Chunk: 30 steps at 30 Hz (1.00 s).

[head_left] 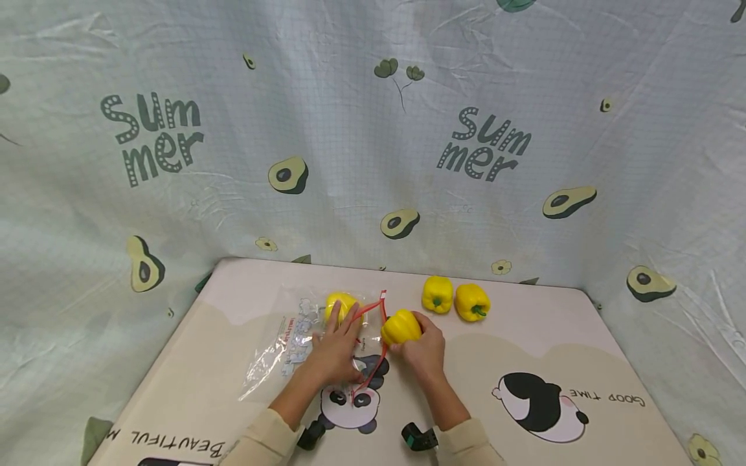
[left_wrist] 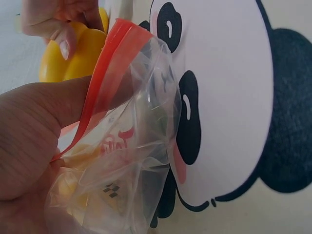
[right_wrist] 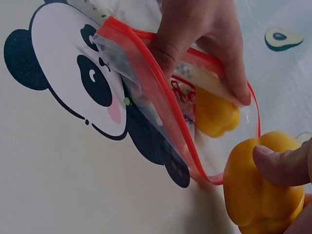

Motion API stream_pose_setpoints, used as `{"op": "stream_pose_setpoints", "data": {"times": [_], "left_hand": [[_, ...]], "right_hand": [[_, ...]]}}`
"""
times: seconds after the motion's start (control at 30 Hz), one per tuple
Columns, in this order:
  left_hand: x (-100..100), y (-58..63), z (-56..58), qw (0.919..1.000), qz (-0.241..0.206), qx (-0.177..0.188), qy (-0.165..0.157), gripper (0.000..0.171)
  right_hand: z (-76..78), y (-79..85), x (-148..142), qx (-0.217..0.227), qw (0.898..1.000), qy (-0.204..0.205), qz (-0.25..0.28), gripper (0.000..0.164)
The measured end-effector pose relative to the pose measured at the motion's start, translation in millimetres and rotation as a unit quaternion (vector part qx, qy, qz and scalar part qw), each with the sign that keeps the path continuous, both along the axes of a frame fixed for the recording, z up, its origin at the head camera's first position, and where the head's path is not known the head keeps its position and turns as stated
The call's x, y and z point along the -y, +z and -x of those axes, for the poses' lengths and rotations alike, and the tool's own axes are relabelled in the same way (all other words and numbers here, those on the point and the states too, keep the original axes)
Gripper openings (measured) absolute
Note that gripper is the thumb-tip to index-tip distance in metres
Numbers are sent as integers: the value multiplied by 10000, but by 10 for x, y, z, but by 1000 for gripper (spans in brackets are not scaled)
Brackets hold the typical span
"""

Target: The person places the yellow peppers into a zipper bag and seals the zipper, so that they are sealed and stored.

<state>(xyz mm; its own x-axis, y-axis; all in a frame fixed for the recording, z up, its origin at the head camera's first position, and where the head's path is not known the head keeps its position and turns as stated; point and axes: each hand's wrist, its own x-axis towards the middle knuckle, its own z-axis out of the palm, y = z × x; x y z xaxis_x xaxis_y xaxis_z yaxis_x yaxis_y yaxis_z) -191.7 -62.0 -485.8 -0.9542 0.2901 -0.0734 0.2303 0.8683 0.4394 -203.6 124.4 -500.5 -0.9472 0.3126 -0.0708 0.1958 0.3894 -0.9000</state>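
Observation:
A clear zip bag (head_left: 271, 362) with a red zip edge (right_wrist: 163, 87) lies on the table, its mouth spread apart and facing right. My left hand (head_left: 335, 356) is at that mouth, thumb and fingers spread against the red edge. One yellow bell pepper (right_wrist: 217, 119) sits inside the bag, partly covered by the left fingers in the head view. My right hand (head_left: 428, 349) grips another yellow bell pepper (head_left: 402, 327) just outside the opening. The right thumb (right_wrist: 280, 165) presses on this pepper's side.
Two more yellow bell peppers, a left one (head_left: 437, 294) and a right one (head_left: 473, 302), stand side by side at the back of the table. The pale table cover (head_left: 495, 356) bears panda and dog prints. A curtain (head_left: 350, 129) hangs behind it.

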Motion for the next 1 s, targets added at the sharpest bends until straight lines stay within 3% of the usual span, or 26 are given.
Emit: {"op": "stream_pose_setpoints", "data": {"times": [0.63, 1.0], "left_hand": [[-2, 3, -3, 10000, 40, -40, -2, 116], [4, 11, -10, 10000, -45, -9, -24, 116]], "right_hand": [[-21, 14, 207, -172, 9997, 169, 67, 82], [-30, -38, 325, -354, 9966, 311, 681, 84]]}}
